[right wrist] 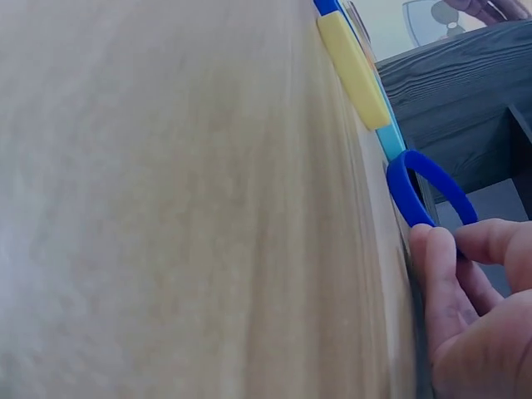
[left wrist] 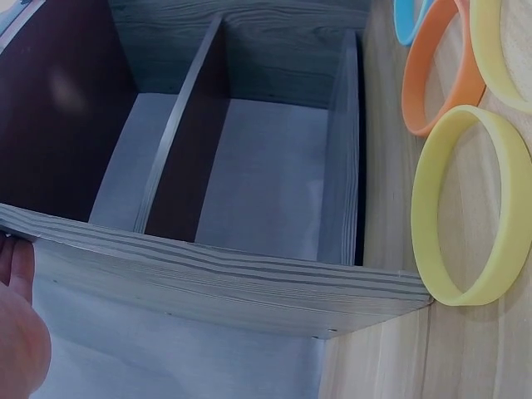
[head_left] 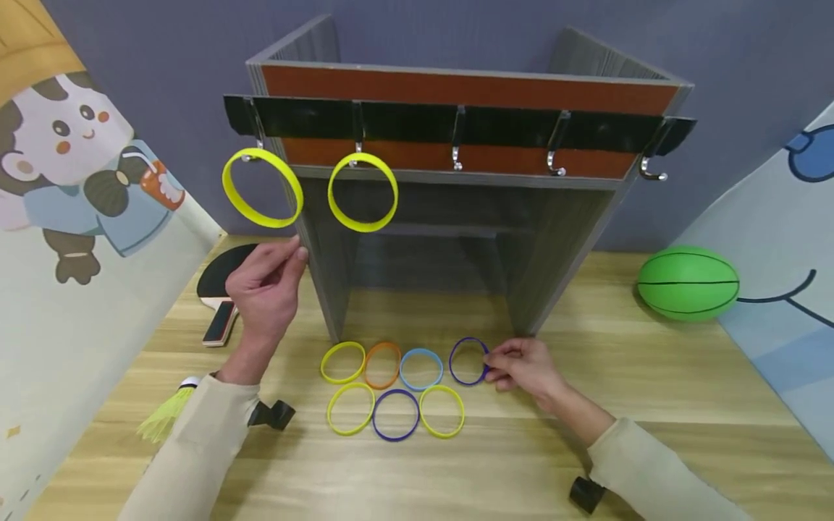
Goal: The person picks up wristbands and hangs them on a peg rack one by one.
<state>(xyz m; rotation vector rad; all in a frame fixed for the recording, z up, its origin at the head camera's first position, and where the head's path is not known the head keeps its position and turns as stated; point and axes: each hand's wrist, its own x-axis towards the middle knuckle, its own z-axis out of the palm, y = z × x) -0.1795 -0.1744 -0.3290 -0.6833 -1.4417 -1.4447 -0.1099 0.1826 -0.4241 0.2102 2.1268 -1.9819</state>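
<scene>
My right hand (head_left: 526, 369) pinches the edge of a dark blue silicone wristband (head_left: 451, 362) just above the table, by the shelf's right foot. In the right wrist view thumb and fingertips hold the same band (right wrist: 405, 191). My left hand (head_left: 268, 286) is raised at the shelf's left side, fingers loosely bent and nothing visible between them; its fingertips (left wrist: 18, 262) appear at the panel edge in the left wrist view, contact unclear. Above it a yellow wristband (head_left: 296, 181) hangs on the leftmost hook, and another yellow wristband (head_left: 394, 192) on the second.
Yellow, orange, light blue and dark blue wristbands (head_left: 395, 391) lie in two rows before the grey shelf (head_left: 567, 239). Three hooks (head_left: 457, 155) hold no bands. A table tennis bat (head_left: 221, 322) and shuttlecock (head_left: 166, 414) lie left; a green ball (head_left: 688, 284) sits right.
</scene>
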